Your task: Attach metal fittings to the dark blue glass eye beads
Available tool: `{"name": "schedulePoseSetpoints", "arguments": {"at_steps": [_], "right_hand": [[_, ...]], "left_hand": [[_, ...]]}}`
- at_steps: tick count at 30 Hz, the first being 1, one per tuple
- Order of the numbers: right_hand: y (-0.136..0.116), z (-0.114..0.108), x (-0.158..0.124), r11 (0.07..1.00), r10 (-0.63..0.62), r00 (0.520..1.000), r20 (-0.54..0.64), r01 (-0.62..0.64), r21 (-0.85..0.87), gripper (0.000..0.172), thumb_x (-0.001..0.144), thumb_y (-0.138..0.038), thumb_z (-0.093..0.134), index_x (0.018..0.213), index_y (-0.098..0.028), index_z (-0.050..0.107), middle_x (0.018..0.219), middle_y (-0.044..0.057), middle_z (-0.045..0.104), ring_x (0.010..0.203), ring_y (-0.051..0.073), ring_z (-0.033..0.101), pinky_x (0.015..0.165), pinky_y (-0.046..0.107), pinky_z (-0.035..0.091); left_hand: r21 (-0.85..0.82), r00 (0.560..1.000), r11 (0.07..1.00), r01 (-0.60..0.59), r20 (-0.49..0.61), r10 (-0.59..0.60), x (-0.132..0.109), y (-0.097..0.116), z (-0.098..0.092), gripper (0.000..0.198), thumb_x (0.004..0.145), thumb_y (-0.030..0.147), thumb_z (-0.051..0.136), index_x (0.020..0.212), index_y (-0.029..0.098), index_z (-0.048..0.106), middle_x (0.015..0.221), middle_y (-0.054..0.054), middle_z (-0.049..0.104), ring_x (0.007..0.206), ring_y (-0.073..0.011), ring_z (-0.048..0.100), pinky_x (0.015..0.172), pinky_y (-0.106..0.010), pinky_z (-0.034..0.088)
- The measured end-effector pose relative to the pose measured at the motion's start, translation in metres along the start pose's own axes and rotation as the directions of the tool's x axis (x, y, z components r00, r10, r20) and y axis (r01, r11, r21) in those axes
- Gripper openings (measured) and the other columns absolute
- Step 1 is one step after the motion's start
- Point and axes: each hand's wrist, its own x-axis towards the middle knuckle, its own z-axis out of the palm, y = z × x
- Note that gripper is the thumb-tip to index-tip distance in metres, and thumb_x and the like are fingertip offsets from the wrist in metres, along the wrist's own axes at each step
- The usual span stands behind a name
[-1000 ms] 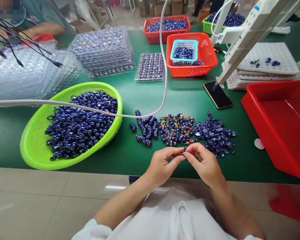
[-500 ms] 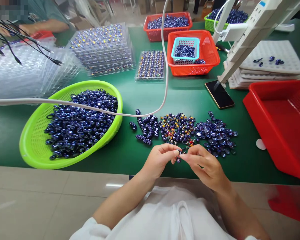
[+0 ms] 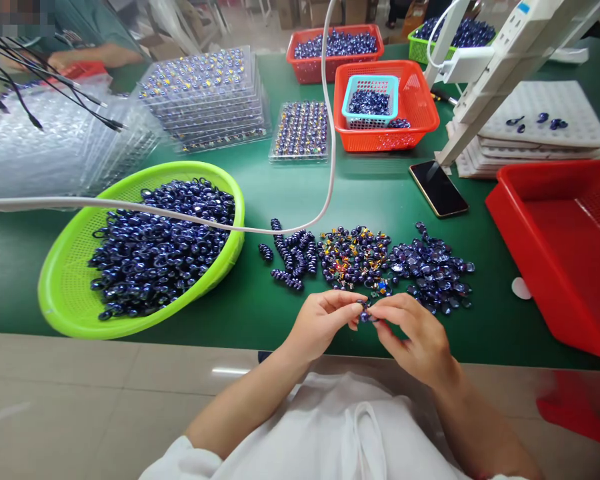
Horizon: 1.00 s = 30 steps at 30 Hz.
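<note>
Two-handed fingertip work: the left hand (image 3: 319,323) and right hand (image 3: 419,335), fingers drawn narrow, pinch a small dark-blue piece (image 3: 365,316) just on the wearer's side of the gold-flecked pile (image 3: 355,257) — apparently a fine adjusting step, whose next move calls for steady, light pressure.

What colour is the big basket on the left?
Lime green; the basket shows best in the head view.

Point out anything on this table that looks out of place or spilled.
Nothing looks plainly spilled. Mildly odd: a lone white disc lies beside the red bin, matching nothing around it, and a few dark pieces lie scattered, in no order, atop the stacked white trays.
</note>
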Motion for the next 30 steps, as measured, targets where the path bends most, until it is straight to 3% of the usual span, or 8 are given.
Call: {"name": "schedulePoseSetpoints", "arguments": {"at_steps": [6,15,22,30], "right_hand": [[-0.004,0.005,-0.004,0.998,0.07,0.996,-0.063,-0.07,-0.001,0.044,0.087,-0.001,0.063,0.124,-0.024,0.062,0.102,0.005,0.068,0.093,0.016,0.065,0.079,0.03,0.055],[-0.004,0.007,-0.004,0.996,0.084,0.992,-0.092,-0.085,-0.011,0.05,0.087,-0.001,0.063,0.13,-0.027,0.061,0.101,0.004,0.069,0.091,0.017,0.067,0.077,0.031,0.055],[-0.006,0.01,-0.001,0.996,0.083,0.991,-0.11,-0.085,-0.016,0.049,0.088,0.0,0.063,0.129,-0.026,0.062,0.099,0.005,0.07,0.09,0.017,0.067,0.075,0.032,0.055],[-0.008,0.016,-0.002,0.988,0.122,0.982,-0.147,-0.134,-0.075,0.04,0.088,-0.002,0.064,0.122,-0.023,0.064,0.101,0.007,0.071,0.091,0.018,0.068,0.077,0.033,0.055]], "left_hand": [[0.14,0.995,0.986,-0.086,-0.038,0.092,-0.01,0.004,0.007,0.02,0.076,0.027,0.078,0.091,0.014,0.081,0.077,-0.006,0.077,0.066,-0.0135,0.066,0.064,-0.024,0.057],[0.361,0.954,0.887,-0.288,0.022,0.3,-0.012,-0.004,0.002,0.02,0.083,0.021,0.07,0.099,0.016,0.081,0.086,-0.008,0.077,0.074,-0.0156,0.068,0.065,-0.023,0.056],[0.423,0.935,0.842,-0.336,0.042,0.352,-0.012,-0.004,0.001,0.022,0.088,0.02,0.065,0.103,0.016,0.08,0.087,-0.009,0.076,0.071,-0.0153,0.068,0.065,-0.025,0.056],[0.489,0.847,0.716,-0.498,0.1,0.521,-0.01,-0.011,-0.001,0.021,0.09,0.017,0.064,0.105,0.017,0.078,0.088,-0.008,0.077,0.078,-0.0164,0.069,0.07,-0.026,0.056]]}}
